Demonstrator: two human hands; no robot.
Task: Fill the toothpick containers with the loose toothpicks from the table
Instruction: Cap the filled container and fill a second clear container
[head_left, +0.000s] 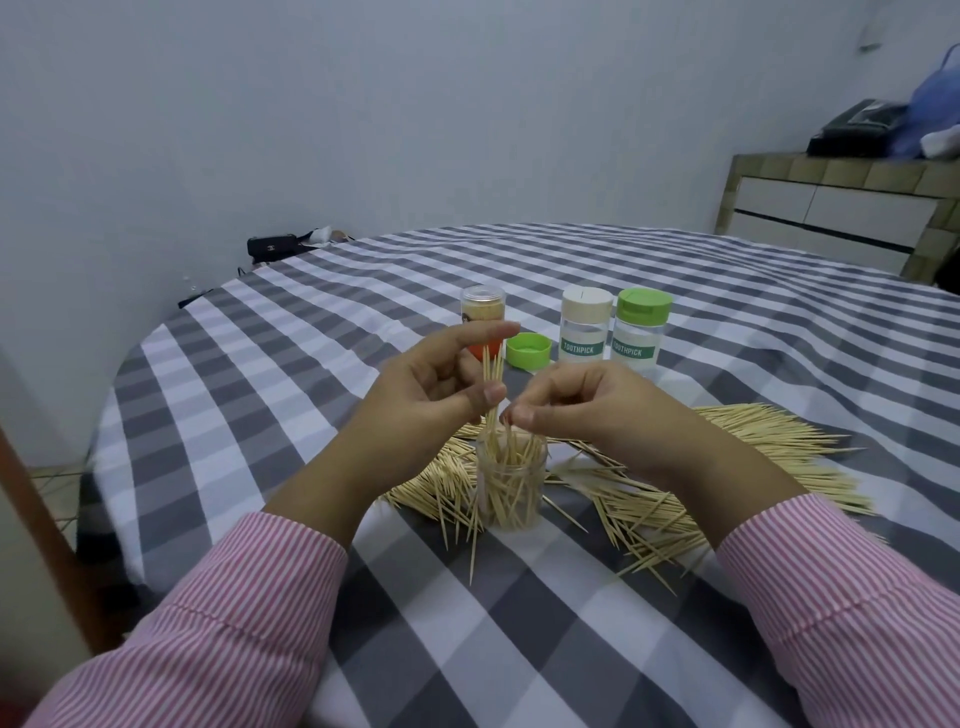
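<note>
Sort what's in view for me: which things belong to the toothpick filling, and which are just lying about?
Job:
open jar
bundle of toothpicks in left hand
right hand
loose toothpicks
white-capped jar
green-capped jar
orange tube
green lid

Lying about:
black bag
cabinet

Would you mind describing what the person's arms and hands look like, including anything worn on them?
Both arms wear long sleeves of pink-and-white pinstriped shirt fabric, each ending in a stitched cuff at the wrist: left sleeve, right sleeve. The left hand and right hand are bare; no gloves, rings or watch are visible.
</note>
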